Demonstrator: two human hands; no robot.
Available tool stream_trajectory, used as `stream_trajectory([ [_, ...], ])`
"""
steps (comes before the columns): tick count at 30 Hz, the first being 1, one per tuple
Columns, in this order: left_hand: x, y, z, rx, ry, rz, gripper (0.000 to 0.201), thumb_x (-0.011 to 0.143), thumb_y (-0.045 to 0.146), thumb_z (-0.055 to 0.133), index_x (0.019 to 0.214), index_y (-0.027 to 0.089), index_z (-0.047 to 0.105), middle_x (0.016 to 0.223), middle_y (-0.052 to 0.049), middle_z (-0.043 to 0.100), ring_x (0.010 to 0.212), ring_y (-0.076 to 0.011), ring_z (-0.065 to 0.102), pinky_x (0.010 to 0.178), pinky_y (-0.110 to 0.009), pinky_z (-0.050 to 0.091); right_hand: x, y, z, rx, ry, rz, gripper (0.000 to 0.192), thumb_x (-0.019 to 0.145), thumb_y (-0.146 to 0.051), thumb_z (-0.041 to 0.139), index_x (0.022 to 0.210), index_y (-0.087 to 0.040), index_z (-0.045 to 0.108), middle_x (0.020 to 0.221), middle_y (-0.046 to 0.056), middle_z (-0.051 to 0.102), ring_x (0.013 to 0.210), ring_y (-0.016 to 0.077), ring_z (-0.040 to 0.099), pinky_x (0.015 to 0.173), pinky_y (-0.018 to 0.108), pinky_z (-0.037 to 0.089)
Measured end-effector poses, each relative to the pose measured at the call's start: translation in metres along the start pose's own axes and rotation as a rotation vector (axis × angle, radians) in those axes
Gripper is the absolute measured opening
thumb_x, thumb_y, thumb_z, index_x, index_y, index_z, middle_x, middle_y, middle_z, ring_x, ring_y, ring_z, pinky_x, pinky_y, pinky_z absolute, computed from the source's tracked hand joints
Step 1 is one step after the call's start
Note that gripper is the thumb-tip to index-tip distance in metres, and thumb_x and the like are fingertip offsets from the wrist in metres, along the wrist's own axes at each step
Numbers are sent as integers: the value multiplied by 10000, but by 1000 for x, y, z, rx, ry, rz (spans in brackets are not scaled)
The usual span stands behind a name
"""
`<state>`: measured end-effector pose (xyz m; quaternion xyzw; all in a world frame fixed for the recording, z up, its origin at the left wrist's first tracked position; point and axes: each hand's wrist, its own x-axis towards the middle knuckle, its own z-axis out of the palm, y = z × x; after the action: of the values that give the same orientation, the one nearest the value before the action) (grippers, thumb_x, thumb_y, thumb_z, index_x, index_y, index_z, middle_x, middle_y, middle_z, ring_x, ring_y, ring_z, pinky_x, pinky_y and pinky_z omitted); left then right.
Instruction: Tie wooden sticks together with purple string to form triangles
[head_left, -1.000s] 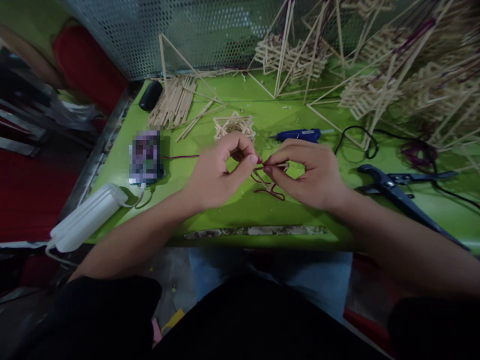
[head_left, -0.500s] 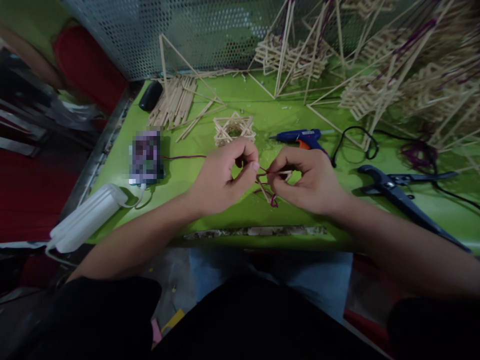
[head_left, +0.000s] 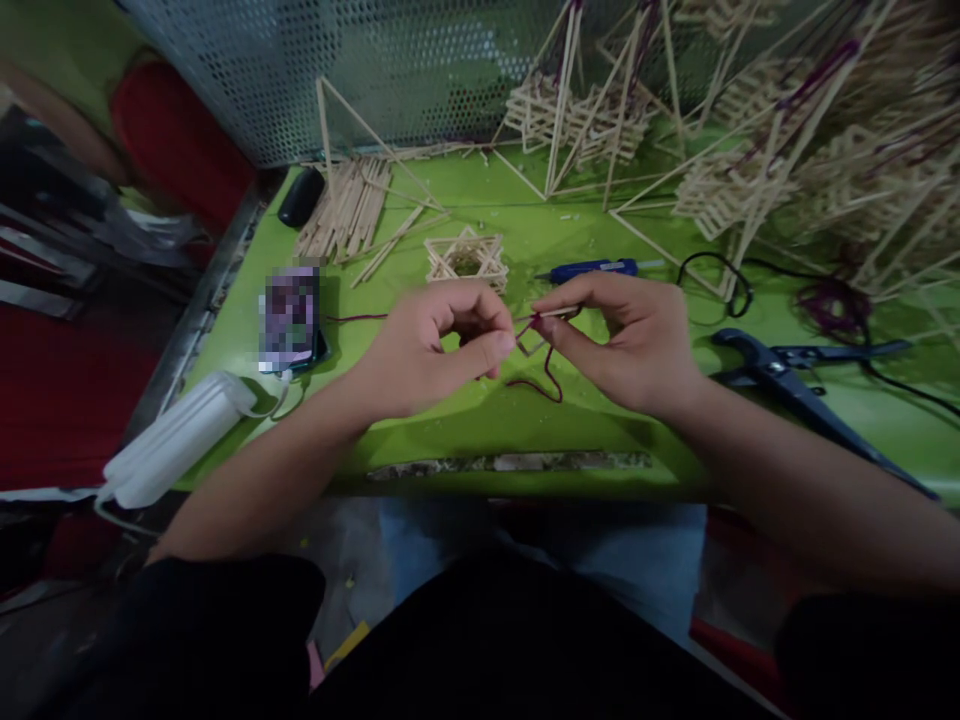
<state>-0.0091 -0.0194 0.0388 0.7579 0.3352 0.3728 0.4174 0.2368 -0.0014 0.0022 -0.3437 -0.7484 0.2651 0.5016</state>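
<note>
My left hand (head_left: pixel 435 345) is closed in a pinch on a purple string (head_left: pixel 555 385). My right hand (head_left: pixel 630 340) grips a small light wooden stick piece (head_left: pixel 559 314) between thumb and fingers, with the string tied or wound at its end. The string's loose tail curls below the fingers on the green table (head_left: pixel 465 425); another length runs left from behind my left hand. Fingers partly hide the piece, so its full shape cannot be made out. Just beyond my left hand sits a star-shaped frame of stacked sticks (head_left: pixel 466 262). A blue glue gun (head_left: pixel 592 270) lies behind my right hand, partly covered.
Dark cutters (head_left: pixel 776 370) lie at the right. A phone (head_left: pixel 289 318) and a white power strip-like device (head_left: pixel 180 435) are at the left, near a pile of sticks (head_left: pixel 349 208). Several stick frames (head_left: pixel 739 190) crowd the back right. A person's arm (head_left: pixel 67 120) shows far left.
My hands have drawn slightly apart, the left moving left. The string between them is pulled, and its loose tail now hangs lower and more open. My right hand has risen over the glue gun.
</note>
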Motion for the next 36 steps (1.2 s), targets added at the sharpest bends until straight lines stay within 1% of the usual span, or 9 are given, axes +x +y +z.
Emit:
stream_trajectory([
  [5,-3,15,-11,104,-308,-49,108,1021,243,742,1022,232,849,876,-20,860,734,-143,786,655,-235,581,0,3,0,-18,89,-9,43,960,-293,889,992,-271,870,965,37,884,876,243,831,831,404,688],
  [10,-3,22,-23,245,-419,-38,142,983,306,804,859,247,840,770,-12,808,633,-142,716,558,-245,495,0,6,0,-11,96,-52,37,966,-267,876,1002,-268,873,976,33,891,897,245,844,842,407,678],
  [13,0,14,-19,222,-224,-76,220,993,327,802,808,215,763,689,-11,729,568,-123,642,510,-240,443,-1,6,0,-15,93,-59,33,969,-298,876,988,-272,867,971,30,886,897,247,842,848,413,676],
  [15,2,3,-10,172,-11,-75,187,976,333,829,883,201,734,731,-12,729,573,-111,627,512,-236,451,-2,6,0,-27,83,-59,47,975,-321,871,986,-277,863,976,30,883,906,251,839,855,419,675],
  [17,3,-8,-1,127,115,-66,214,940,342,875,999,200,726,803,-18,756,643,-123,680,543,-233,487,-3,5,1,-46,63,-69,44,985,-324,855,994,-281,859,983,32,880,918,253,836,874,427,670],
  [20,3,-19,11,34,112,-77,254,971,384,851,1109,201,741,786,-18,754,642,-139,696,537,-244,494,-3,5,2,-62,41,-120,23,993,-301,829,994,-291,849,975,26,874,925,254,832,906,444,655],
  [23,1,-22,17,66,156,-29,209,971,349,845,1086,190,774,812,-30,776,637,-126,677,575,-254,515,-4,6,3,-57,50,-144,31,990,-278,819,990,-297,844,969,21,874,920,255,832,895,447,642],
  [27,0,-23,19,156,259,51,133,970,297,844,1029,186,800,821,-26,800,655,-114,687,618,-250,537,-4,5,3,-72,64,-110,33,986,-295,826,1006,-284,850,986,27,882,931,257,838,884,440,642],
  [36,-3,-23,21,202,301,148,147,952,291,878,1051,199,820,834,-22,816,686,-127,726,640,-258,581,-5,7,7,5,102,-177,53,975,-333,884,1010,-303,859,972,24,867,923,250,823,890,433,657],
])
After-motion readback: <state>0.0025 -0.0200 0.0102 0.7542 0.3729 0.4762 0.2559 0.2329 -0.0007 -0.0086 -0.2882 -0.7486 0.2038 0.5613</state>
